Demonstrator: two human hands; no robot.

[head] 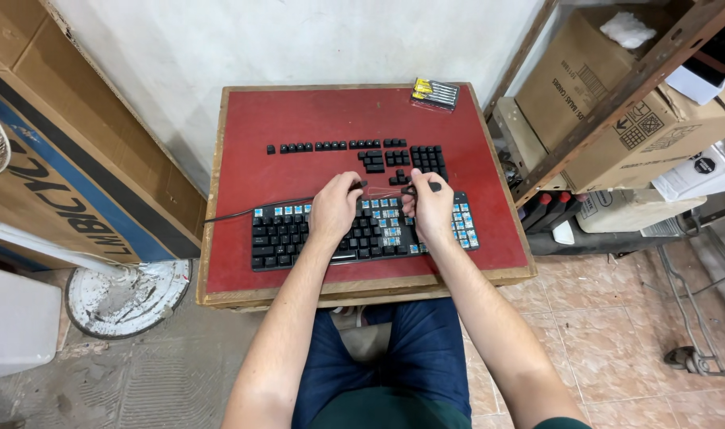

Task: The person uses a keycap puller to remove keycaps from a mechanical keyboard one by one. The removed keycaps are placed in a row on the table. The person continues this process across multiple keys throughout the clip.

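My left hand (334, 208) and right hand (431, 208) rest on the keyboard's (283, 236) far edge, long axis left-right. Between them a wire keycap puller (384, 191); fingers pinched together on its ends, right nearer the removed keycaps (427, 157).

Even, soft light with a wide-angle bend

The scene is bright and evenly lit from above; shadows under the hands are faint and short; the red tabletop (315, 119) shows no harsh glare; focus is sharp at the centre; edges curve outward, bending the cardboard boxes (616, 103) and floor tiles (616, 334); motion blur is slight.
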